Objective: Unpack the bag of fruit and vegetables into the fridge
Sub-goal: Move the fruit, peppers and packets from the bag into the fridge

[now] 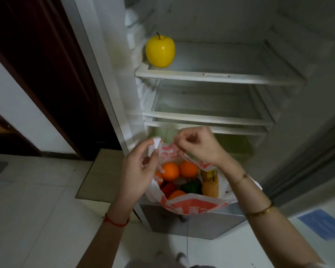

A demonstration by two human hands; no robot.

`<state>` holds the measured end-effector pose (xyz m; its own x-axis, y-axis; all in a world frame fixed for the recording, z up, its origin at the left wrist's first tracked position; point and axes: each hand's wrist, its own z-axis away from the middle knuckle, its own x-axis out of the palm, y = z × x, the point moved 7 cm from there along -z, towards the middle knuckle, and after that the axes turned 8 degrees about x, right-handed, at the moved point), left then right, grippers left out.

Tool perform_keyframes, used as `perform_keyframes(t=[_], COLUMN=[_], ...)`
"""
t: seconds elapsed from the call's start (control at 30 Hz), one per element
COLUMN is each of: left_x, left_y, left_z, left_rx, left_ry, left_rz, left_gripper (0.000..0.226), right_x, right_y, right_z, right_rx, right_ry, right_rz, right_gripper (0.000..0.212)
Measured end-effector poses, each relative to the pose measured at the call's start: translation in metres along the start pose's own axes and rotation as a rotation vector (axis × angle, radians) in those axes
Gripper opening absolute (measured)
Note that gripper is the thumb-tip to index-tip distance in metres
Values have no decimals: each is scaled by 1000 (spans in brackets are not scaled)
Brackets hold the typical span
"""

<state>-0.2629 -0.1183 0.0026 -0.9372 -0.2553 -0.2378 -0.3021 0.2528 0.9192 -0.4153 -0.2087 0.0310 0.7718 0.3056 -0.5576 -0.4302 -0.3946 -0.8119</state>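
Two hands pinch the thin bag (190,205): the left hand (138,172) its white handle, the right hand (198,145) the far rim, spreading the mouth before the open fridge (219,76). The film looks limp and tearable. The oranges (170,171) inside look firm and smooth; cup one whole. A yellow apple (160,51) sits shelved.

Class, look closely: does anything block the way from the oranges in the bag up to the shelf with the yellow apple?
Nothing visible does. The bag is held open and the shelf beside the apple is bare.
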Motion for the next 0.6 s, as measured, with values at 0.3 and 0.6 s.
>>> perform_keyframes(t=[0.3, 0.6], left_x=[2, 1], left_y=[-2, -9], left_z=[13, 13], left_rx=[46, 36], left_ry=[17, 53], left_rz=[28, 16], left_gripper=[28, 26], right_x=[98, 136], right_y=[102, 142], right_z=[18, -2], right_rx=[267, 410], right_ry=[-470, -361], right_rz=[445, 636], right_gripper=[45, 73])
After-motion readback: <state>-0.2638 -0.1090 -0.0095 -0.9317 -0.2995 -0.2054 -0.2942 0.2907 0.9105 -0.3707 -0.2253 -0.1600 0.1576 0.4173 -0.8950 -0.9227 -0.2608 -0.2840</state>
